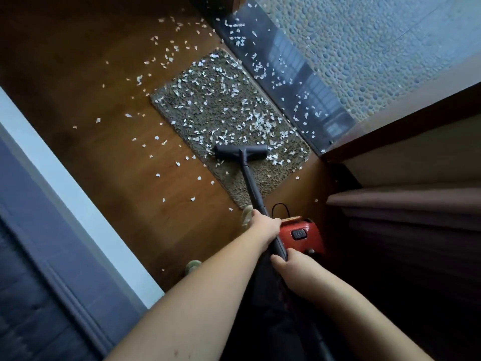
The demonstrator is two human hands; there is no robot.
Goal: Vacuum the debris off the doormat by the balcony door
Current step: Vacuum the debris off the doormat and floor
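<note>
A shaggy brown doormat [208, 105] lies on the wooden floor beside the glass balcony door, strewn with white debris scraps [250, 118]. A black vacuum floor head [240, 151] rests on the mat's near part, joined to a black wand [253, 188]. My left hand [264, 225] grips the wand higher up. My right hand [294, 269] grips the wand's lower end close to me. The strip of mat between the head and my hands shows few scraps.
A red vacuum body [302, 237] with a power button sits on the floor by my right hand. Scraps also lie on the wooden floor [104, 152] and the dark door sill [286, 82]. Dark curtain folds [406, 217] hang right; a blue-grey wall edge [52, 204] runs left.
</note>
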